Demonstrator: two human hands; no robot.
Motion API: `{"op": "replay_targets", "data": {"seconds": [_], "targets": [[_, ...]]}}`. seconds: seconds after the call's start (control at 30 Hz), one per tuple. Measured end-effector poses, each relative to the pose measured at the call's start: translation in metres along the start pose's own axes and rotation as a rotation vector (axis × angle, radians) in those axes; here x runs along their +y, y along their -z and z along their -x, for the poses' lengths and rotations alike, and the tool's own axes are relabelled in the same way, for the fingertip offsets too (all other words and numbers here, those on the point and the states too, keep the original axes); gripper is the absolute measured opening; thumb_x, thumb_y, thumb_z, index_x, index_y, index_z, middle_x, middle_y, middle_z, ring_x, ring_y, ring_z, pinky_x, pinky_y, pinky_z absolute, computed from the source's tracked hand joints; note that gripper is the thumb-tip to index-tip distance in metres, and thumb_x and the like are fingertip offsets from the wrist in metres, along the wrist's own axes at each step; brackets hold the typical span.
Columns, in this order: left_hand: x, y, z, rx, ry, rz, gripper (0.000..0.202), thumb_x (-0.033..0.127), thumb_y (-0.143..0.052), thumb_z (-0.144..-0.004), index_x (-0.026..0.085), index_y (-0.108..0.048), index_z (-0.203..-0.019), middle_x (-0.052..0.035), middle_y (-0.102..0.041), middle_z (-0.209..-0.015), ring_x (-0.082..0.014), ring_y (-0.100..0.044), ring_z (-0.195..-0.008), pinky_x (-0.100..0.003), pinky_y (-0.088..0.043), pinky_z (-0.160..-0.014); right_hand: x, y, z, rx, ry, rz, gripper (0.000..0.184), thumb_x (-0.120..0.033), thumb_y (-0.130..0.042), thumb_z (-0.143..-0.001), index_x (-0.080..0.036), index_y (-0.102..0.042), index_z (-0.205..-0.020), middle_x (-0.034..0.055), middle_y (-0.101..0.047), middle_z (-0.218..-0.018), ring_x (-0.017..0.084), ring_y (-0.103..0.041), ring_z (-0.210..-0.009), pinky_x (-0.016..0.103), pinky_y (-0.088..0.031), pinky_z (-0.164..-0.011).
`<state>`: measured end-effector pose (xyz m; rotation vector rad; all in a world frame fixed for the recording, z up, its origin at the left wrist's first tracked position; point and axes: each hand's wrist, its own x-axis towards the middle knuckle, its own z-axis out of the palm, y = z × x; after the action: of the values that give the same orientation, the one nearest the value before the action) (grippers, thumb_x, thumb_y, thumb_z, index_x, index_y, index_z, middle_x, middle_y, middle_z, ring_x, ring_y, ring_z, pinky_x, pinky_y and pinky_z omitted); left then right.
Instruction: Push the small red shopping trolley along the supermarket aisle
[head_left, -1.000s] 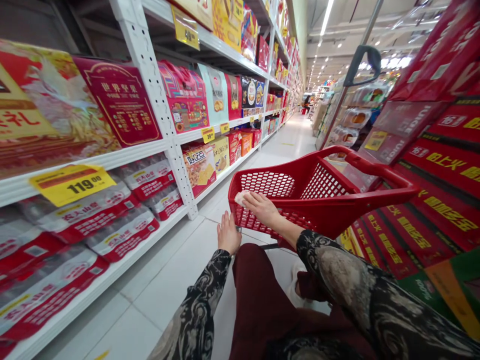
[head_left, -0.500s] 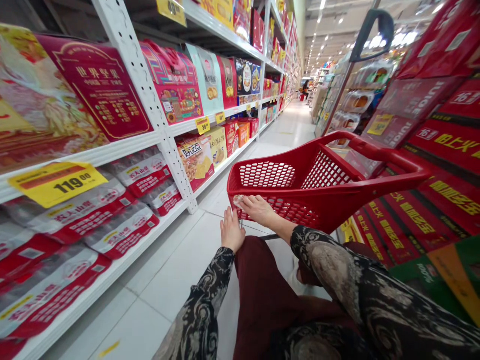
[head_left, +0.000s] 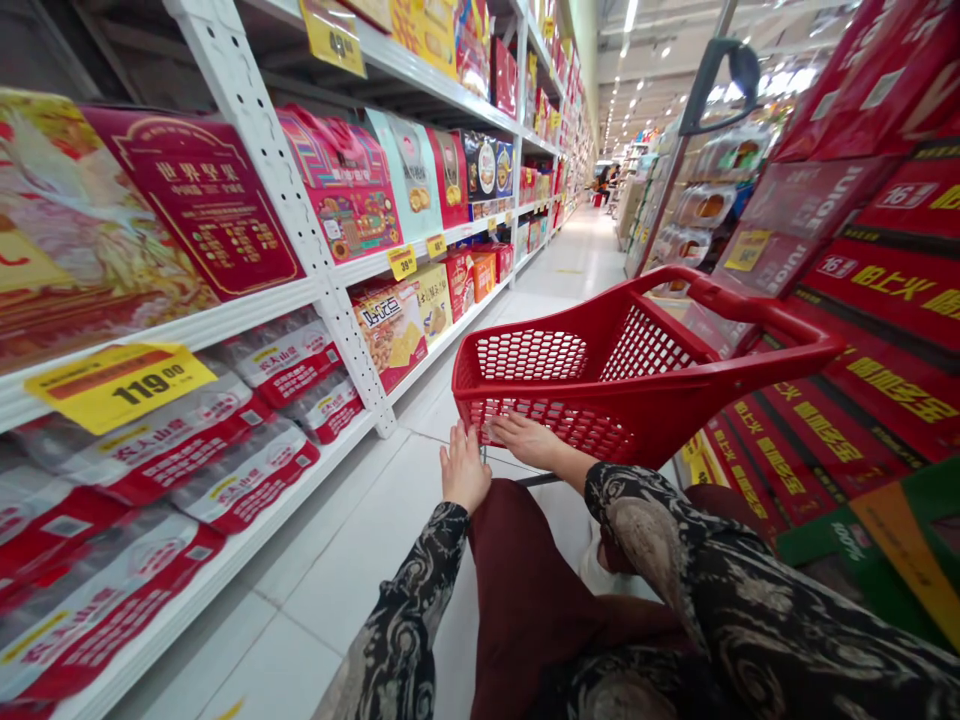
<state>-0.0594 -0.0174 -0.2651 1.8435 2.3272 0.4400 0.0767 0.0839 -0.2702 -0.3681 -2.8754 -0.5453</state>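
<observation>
I am crouched low in a shop aisle in front of a red plastic trolley basket (head_left: 675, 395) with mesh walls. My right hand (head_left: 526, 438) lies flat, fingers stretched, against the lower part of the basket's near mesh wall; I cannot see anything under it. My left hand (head_left: 463, 468) is just to its left. Its fingers point up and touch the basket's bottom left corner, and it holds nothing. Both sleeves are black with a pale swirl pattern. My dark red trousers (head_left: 517, 590) fill the foreground.
White shelving (head_left: 330, 300) on the left carries boxed goods, shrink-wrapped packs and yellow price tags (head_left: 120, 385). Stacked red cartons (head_left: 877, 300) line the right. The trolley's dark handle (head_left: 716, 85) rises behind the basket. The white tiled aisle (head_left: 577, 260) runs far ahead, with a distant person.
My right hand slid down from the basket's rim, where a white cloth showed under its fingers, to the lower mesh. The left hand stayed at the bottom corner.
</observation>
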Motion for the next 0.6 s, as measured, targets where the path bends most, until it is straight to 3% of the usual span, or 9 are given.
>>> {"op": "replay_targets", "data": {"seconds": [0.1,0.27,0.33,0.6], "targets": [[0.007,-0.003,0.002,0.000,-0.028,-0.001,0.073,0.015,-0.049,-0.070,0.009,-0.023,-0.138,-0.0162,-0.015,-0.150,-0.0274,-0.014,-0.138,-0.050,-0.020,-0.109,-0.002,0.004,0.015,0.006,0.002,-0.010,0.035,-0.010,-0.042,-0.087,-0.010,-0.055,-0.118,0.0114,-0.059,-0.120,0.022,-0.048,-0.119,0.040,-0.035,-0.103],[0.015,-0.006,0.003,0.072,-0.024,0.029,0.075,0.016,-0.050,-0.070,0.008,-0.020,-0.138,-0.0169,-0.016,-0.149,-0.0271,-0.015,-0.138,-0.051,-0.022,-0.108,0.014,0.035,0.010,0.200,-0.105,-0.005,0.038,-0.011,-0.042,-0.087,-0.014,-0.050,-0.125,0.0098,-0.047,-0.134,0.026,-0.033,-0.130,0.048,-0.028,-0.107],[0.018,-0.007,0.002,0.083,-0.013,0.035,0.077,0.016,-0.051,-0.070,0.009,-0.018,-0.139,-0.0170,-0.016,-0.149,-0.0270,-0.015,-0.138,-0.052,-0.023,-0.108,0.021,0.041,0.009,0.220,-0.147,-0.007,0.039,-0.009,-0.041,-0.087,-0.014,-0.049,-0.125,0.0095,-0.047,-0.134,0.025,-0.031,-0.131,0.048,-0.027,-0.108],[0.039,-0.011,0.008,0.070,-0.079,0.002,0.074,0.015,-0.049,-0.069,0.008,-0.023,-0.138,-0.0175,-0.017,-0.149,-0.0265,-0.017,-0.137,-0.052,-0.023,-0.108,0.012,0.014,0.053,0.029,-0.057,-0.032,0.038,-0.008,-0.045,-0.085,-0.012,-0.053,-0.121,0.0123,-0.056,-0.124,0.024,-0.042,-0.124,0.046,-0.032,-0.106]]}}
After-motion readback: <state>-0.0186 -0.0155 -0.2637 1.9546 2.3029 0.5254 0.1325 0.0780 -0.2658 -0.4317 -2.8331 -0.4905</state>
